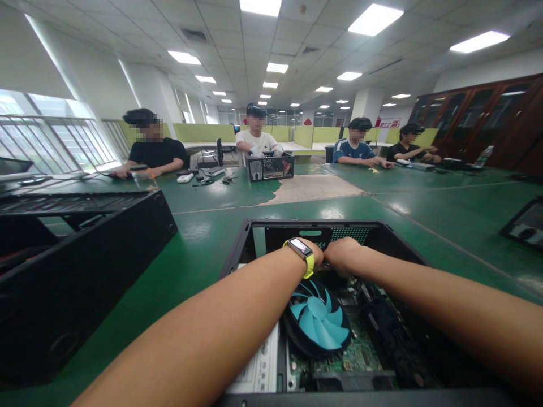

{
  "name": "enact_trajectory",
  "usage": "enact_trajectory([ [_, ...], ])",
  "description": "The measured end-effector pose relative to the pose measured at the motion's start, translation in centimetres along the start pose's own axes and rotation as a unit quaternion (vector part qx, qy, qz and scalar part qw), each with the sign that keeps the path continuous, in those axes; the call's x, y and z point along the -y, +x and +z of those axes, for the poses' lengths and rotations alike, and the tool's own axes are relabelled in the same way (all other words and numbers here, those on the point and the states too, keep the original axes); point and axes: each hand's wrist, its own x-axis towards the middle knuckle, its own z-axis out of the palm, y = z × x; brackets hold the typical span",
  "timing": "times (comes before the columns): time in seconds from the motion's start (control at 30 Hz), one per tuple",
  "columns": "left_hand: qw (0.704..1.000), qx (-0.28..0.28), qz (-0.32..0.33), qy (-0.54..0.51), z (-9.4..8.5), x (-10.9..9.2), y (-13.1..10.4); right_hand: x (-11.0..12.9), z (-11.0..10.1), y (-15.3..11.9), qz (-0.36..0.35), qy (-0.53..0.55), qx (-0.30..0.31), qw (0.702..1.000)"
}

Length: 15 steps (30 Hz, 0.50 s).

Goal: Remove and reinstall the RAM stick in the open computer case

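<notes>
Both my hands reach into an open black computer case (248, 234) lying on the table, close together near its far wall. A smartwatch (300, 247) with a yellow-green band is on my left wrist. My left hand (316, 252) is mostly behind that wrist, its fingers hidden. Beside it, my right hand (345, 251) is curled closed with the knuckles up; whatever its fingertips hold is out of sight. Nearer me sits a round cooling fan (318, 316) with turquoise blades, mounted over the green motherboard (360, 353). A dark card or bracket (382, 316) lies right of the fan.
Another black case (127, 243) stands at the left on the green table (203, 226). Across it, a person (257, 135) works at a computer case (271, 168). Tools (212, 176) lie nearby. Further people sit at both sides. Part of a case (528, 226) shows at the right edge.
</notes>
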Motion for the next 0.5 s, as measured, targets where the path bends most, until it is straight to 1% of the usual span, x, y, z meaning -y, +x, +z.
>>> enact_trajectory([
  [0.13, 1.000, -0.001, 0.015, 0.020, -0.3, -0.3, -0.4, -0.1, -0.3, -0.2, 0.026, -0.027, 0.009, 0.999],
  [0.33, 0.999, -0.019, 0.035, 0.033, -0.2, -0.2, -0.5, -0.2, -0.2, 0.1, 0.040, -0.021, 0.032, 0.998],
  [0.5, 0.998, -0.036, 0.045, 0.035, -0.7, -0.8, -1.0, -1.1, -0.5, 0.2, 0.030, 0.015, 0.016, 0.999],
])
